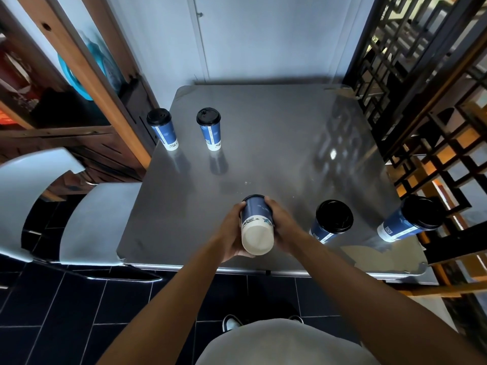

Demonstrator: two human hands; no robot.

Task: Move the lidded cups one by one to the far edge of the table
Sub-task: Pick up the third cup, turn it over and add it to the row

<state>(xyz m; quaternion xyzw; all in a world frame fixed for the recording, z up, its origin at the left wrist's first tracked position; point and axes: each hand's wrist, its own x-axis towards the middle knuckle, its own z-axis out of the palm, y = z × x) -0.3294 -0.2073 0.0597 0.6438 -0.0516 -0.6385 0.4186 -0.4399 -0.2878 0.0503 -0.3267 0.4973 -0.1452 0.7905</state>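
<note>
Steel table: four standing cups, fifth cup between both hands.

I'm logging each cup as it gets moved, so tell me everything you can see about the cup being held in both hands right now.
The held cup is a tall blue paper cup with a white band and small printed marks near its base. It is tipped so its pale, round bottom faces the camera; its top points away, so a lid cannot be seen. The left hand grips one side and the right hand the other. It is lifted above the near edge of the grey metal table.
</note>
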